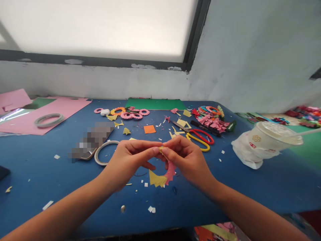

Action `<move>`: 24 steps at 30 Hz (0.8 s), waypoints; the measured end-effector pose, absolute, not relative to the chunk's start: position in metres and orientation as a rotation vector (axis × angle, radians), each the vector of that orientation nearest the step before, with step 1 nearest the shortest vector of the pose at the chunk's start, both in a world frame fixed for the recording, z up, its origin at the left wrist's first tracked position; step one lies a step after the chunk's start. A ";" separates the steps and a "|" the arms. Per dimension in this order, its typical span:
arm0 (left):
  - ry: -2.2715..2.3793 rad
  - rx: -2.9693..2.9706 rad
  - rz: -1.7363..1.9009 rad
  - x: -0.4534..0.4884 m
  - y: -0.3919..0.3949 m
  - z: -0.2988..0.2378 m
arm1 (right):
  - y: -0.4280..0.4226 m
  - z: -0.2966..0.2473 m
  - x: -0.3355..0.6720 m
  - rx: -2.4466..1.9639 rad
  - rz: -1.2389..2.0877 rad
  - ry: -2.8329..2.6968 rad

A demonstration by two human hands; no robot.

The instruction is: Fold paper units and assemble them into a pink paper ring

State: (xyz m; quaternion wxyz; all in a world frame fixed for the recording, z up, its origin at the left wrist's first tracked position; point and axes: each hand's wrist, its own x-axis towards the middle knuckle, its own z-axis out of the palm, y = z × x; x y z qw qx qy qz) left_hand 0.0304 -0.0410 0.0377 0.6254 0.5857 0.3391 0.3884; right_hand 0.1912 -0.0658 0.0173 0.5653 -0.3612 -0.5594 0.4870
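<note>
Craft workspace: scissors point(189, 130), pink paper sheets point(71, 108) (plus scattered scraps point(150, 209)).

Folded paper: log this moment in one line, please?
left hand: pinching pink-and-yellow paper; right hand: pinching same paper; scissors: on table, unheld

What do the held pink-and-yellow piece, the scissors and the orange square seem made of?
Pink-and-yellow piece: probably matte paper, given its pointed folds. Scissors: silvery blades, likely metal; smooth red and yellow handles, likely plastic. Orange square: flat, dull, straight-edged; paper or thin card.
</note>
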 end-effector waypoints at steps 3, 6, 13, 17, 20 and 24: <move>0.825 1.358 0.913 0.030 -0.040 0.039 | -0.065 0.018 0.193 -0.852 1.199 -1.322; 0.866 1.367 0.960 0.030 -0.039 0.040 | -0.063 0.017 0.194 -0.853 1.250 -1.310; 0.864 1.464 0.907 0.028 -0.038 0.040 | -0.057 0.011 0.200 -0.884 1.217 -1.334; 0.870 1.472 0.796 0.026 -0.032 0.041 | -0.056 0.013 0.203 -0.921 1.231 -1.491; 0.881 1.461 0.723 0.025 -0.029 0.041 | -0.056 0.015 0.204 -0.947 1.220 -1.538; 0.849 1.537 0.660 0.025 -0.028 0.039 | -0.056 0.015 0.203 -0.960 1.185 -1.536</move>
